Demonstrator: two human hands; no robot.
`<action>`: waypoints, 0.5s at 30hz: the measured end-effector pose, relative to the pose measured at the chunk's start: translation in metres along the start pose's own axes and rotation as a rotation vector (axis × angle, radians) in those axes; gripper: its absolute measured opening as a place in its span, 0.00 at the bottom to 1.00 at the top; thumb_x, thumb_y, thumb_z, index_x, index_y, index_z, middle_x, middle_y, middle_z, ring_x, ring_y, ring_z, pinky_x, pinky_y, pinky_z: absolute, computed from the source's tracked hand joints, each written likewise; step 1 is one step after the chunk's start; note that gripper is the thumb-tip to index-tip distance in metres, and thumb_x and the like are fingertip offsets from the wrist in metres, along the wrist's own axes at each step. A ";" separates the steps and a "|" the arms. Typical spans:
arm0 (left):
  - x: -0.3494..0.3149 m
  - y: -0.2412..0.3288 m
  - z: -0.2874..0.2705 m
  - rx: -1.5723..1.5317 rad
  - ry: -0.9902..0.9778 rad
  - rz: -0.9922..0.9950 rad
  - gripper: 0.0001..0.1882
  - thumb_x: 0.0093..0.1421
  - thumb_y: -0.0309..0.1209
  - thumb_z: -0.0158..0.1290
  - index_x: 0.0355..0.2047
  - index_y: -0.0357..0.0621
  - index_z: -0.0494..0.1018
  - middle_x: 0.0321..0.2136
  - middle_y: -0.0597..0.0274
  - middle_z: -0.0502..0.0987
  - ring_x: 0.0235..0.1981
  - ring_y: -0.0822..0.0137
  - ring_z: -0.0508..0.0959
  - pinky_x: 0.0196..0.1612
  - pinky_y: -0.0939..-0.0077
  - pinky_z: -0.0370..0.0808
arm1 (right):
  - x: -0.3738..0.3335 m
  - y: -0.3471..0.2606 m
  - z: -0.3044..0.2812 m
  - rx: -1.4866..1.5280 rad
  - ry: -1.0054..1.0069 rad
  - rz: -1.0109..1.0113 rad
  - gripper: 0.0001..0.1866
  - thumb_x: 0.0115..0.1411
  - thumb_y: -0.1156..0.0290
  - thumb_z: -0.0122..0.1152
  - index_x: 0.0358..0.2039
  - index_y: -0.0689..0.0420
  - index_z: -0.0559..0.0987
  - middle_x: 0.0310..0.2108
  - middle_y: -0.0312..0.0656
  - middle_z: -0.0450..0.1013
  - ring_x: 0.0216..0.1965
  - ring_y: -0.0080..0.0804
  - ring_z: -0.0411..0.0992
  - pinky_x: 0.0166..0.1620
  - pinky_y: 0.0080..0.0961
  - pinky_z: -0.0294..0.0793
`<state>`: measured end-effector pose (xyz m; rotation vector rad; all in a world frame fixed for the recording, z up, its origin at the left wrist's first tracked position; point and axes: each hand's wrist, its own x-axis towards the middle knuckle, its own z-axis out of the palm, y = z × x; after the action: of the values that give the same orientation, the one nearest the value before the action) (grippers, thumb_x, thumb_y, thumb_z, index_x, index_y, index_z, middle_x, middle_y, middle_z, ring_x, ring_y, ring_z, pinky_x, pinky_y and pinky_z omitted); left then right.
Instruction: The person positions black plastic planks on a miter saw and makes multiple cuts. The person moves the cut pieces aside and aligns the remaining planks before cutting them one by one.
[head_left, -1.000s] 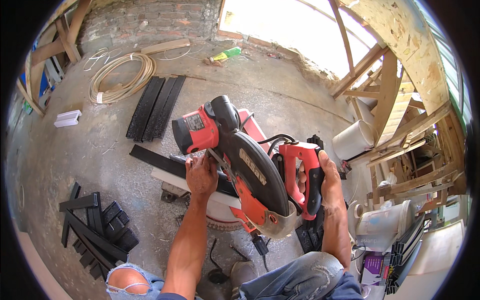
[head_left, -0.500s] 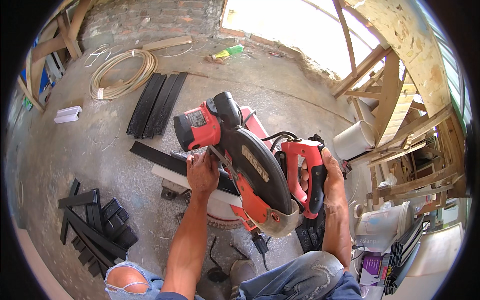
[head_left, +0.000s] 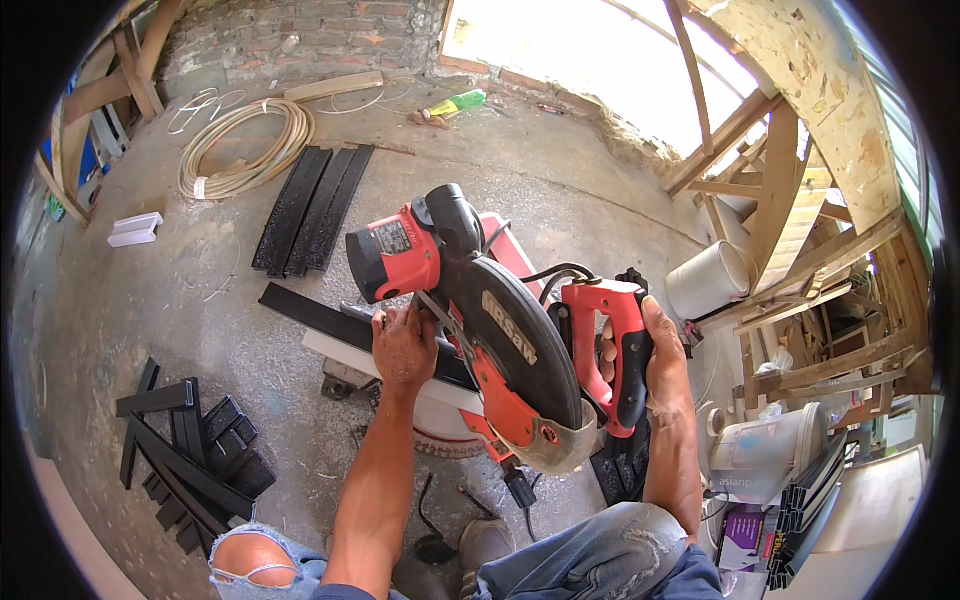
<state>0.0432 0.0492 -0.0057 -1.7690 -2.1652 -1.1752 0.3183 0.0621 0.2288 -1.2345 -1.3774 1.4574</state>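
A red and black miter saw (head_left: 508, 318) stands on the floor in front of me, its blade guard in the middle of the view. My right hand (head_left: 668, 365) is closed round the saw's red and black D-shaped handle (head_left: 630, 350). Left of the guard, below the motor, my left hand (head_left: 404, 347) grips a long black strip (head_left: 318, 316) lying across the saw's base. The strip's far end juts out to the left. Its other end passes behind the guard and is hidden, as is the blade's cutting edge.
Black boards (head_left: 310, 210) and a coil of hose (head_left: 250, 150) lie on the floor beyond the saw. Cut black pieces (head_left: 190, 450) are heaped at left. A white bucket (head_left: 708, 282), paint bucket (head_left: 765, 450) and timber frame (head_left: 800, 300) line the right. Cords hang by my feet.
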 end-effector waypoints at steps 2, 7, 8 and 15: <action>0.001 0.002 -0.002 -0.010 0.005 0.002 0.11 0.67 0.34 0.50 0.36 0.40 0.76 0.33 0.53 0.78 0.42 0.51 0.77 0.58 0.53 0.66 | -0.001 0.000 0.000 -0.003 -0.001 -0.004 0.38 0.69 0.34 0.48 0.38 0.63 0.81 0.24 0.42 0.76 0.21 0.30 0.76 0.26 0.27 0.78; 0.000 -0.001 -0.006 0.014 -0.005 -0.003 0.10 0.67 0.33 0.50 0.36 0.40 0.76 0.33 0.53 0.78 0.42 0.52 0.77 0.57 0.53 0.66 | 0.000 0.002 0.002 -0.004 -0.016 -0.002 0.38 0.69 0.34 0.48 0.38 0.63 0.80 0.24 0.42 0.75 0.21 0.31 0.76 0.26 0.28 0.78; 0.001 -0.001 -0.005 0.013 -0.012 -0.001 0.10 0.67 0.33 0.50 0.36 0.40 0.76 0.33 0.53 0.78 0.42 0.52 0.77 0.57 0.53 0.66 | -0.001 0.001 0.002 -0.006 -0.013 -0.003 0.38 0.69 0.34 0.48 0.38 0.63 0.80 0.24 0.42 0.75 0.21 0.31 0.76 0.26 0.28 0.78; 0.000 0.000 -0.001 -0.002 0.010 0.006 0.08 0.66 0.32 0.51 0.37 0.40 0.76 0.32 0.54 0.78 0.41 0.51 0.77 0.57 0.52 0.67 | -0.002 0.004 -0.001 -0.006 -0.018 -0.008 0.37 0.70 0.34 0.46 0.38 0.63 0.80 0.24 0.42 0.76 0.21 0.30 0.76 0.26 0.27 0.77</action>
<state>0.0424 0.0483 -0.0049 -1.7653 -2.1524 -1.1822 0.3203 0.0605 0.2253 -1.2218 -1.3983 1.4633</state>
